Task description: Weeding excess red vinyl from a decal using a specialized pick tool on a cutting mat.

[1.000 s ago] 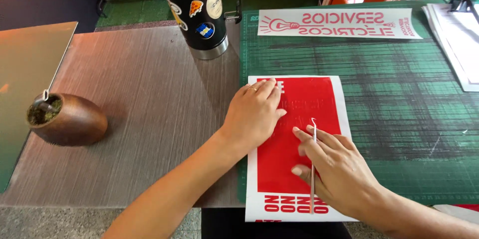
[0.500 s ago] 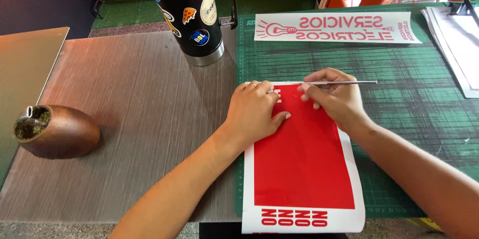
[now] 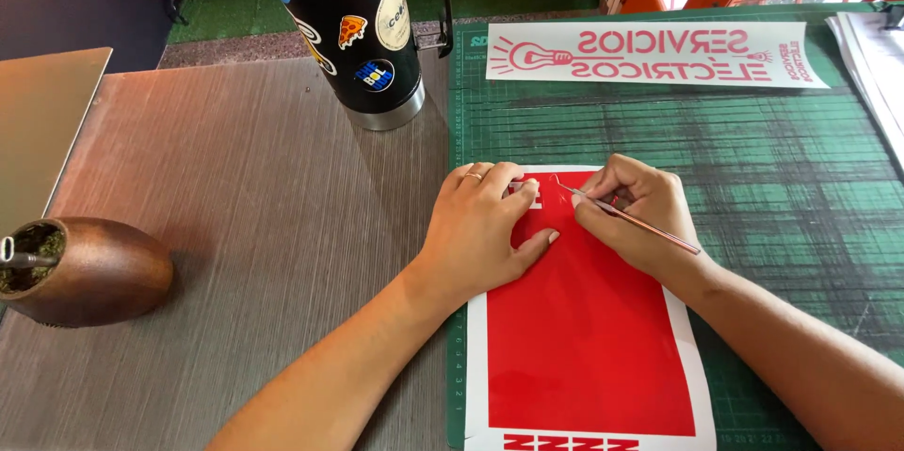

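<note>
Right hand (image 3: 633,216) has lowered its metal pick (image 3: 626,216) onto the red sheet (image 3: 584,338).

We see both hands at the top edge of a red vinyl sheet (image 3: 584,338) lying on a green cutting mat (image 3: 782,178). The left hand (image 3: 485,225) presses flat on the sheet. The right hand (image 3: 631,216) pinches a thin metal pick (image 3: 626,216), its tip touching the sheet's upper edge. A black stickered flask (image 3: 353,27) and a brown wooden cup (image 3: 89,272) stand on the bench (image 3: 254,216). A white printed strip (image 3: 659,56) lies further along the mat.
</note>
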